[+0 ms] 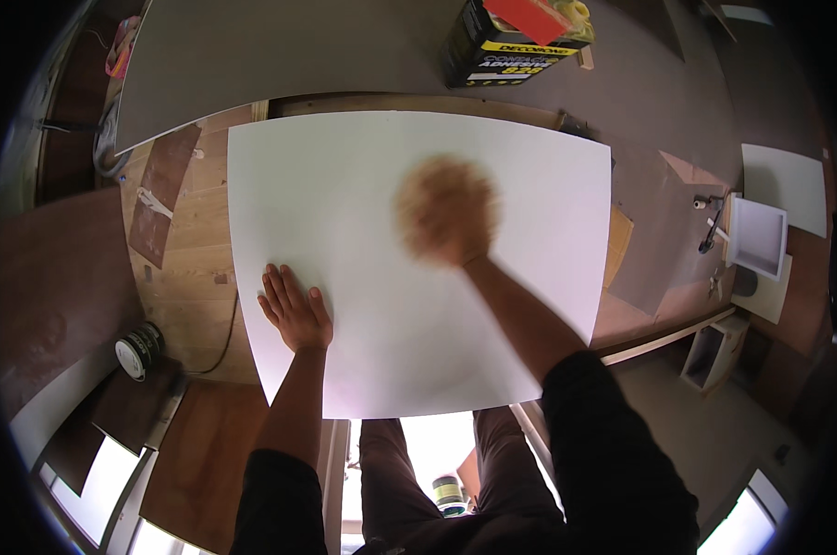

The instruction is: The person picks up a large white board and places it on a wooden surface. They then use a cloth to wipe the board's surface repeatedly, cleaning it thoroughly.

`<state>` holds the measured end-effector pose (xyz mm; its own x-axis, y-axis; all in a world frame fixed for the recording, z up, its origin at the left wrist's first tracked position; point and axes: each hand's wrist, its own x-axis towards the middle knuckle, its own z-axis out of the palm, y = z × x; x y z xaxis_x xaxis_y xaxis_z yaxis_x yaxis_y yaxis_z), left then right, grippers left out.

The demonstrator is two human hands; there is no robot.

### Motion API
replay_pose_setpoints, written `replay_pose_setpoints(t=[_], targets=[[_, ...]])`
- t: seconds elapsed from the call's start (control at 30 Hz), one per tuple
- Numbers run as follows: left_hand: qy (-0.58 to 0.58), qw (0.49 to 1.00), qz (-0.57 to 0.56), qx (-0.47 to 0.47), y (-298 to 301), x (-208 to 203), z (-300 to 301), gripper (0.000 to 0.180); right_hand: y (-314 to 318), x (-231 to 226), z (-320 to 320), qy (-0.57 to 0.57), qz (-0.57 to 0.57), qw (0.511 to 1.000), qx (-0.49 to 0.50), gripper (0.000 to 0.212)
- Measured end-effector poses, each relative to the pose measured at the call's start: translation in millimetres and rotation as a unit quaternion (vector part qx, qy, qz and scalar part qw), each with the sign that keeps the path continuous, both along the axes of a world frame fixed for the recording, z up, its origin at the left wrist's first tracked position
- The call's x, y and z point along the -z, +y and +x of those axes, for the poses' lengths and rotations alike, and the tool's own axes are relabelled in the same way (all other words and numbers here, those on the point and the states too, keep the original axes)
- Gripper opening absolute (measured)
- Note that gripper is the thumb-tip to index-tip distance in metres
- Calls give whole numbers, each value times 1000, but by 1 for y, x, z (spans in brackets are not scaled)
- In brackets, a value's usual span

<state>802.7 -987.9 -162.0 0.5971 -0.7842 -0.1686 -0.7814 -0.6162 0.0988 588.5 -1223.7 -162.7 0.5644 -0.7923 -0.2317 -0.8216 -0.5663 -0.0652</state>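
Observation:
A large white sheet [372, 351] lies flat before me, its near edge bowed over my legs. My left hand [296, 310] rests palm down on its left part, fingers stretched and spread. Over the upper middle of the sheet is my right hand [448, 213], smeared by motion into a round tan-brown blur. Its fingers cannot be made out, and whether a pad or wad lies under them is hidden by the blur.
Beyond the sheet, a black and yellow adhesive tin [511, 55] carries a red flat piece [529, 18]. A dark tub [139, 351] stands at left, near a thin cable [226, 338]. To the right are a pale grey tray [757, 236] and a small open wooden box [714, 351].

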Motion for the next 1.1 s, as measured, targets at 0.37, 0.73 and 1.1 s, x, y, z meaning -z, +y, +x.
replay_pose_setpoints(t=[0.37,0.73,1.1], targets=[[-58,998,14,13,-1,13,-3,69,-49,46,-8,-86,-72,976,186,69],[-54,999,4,-2,-1,12,0,70,191,-29,-168,12,257,966,19,70],[-90,994,-42,34,0,20,0,83,-29,39,-243,-37,-109,935,336,71]])
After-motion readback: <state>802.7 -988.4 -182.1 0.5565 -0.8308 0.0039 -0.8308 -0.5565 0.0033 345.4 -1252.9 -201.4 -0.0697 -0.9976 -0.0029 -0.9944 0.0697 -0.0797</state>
